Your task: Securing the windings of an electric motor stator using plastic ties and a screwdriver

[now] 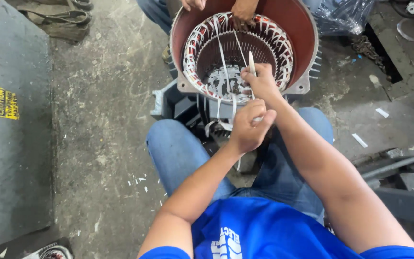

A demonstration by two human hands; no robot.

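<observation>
Nearest, the left hand (248,125) pinches the tail of a white lacing tape (222,57). Just beyond, the right hand (263,81) grips a slim pale tool (252,63) at the motor stator (245,45) rim. Lacing the windings looks underway; tightening needs steady tension. Opposite, a co-worker's hands (242,12) touch the coils.

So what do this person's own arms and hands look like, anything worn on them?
Both arms are bare from the shoulder area down. The left hand and right hand wear no gloves, and no rings, watch or bracelet show. Short bright blue sleeves end high on the upper arms, part of a blue T-shirt with white print on the chest. Blue jeans cover the legs.
</observation>
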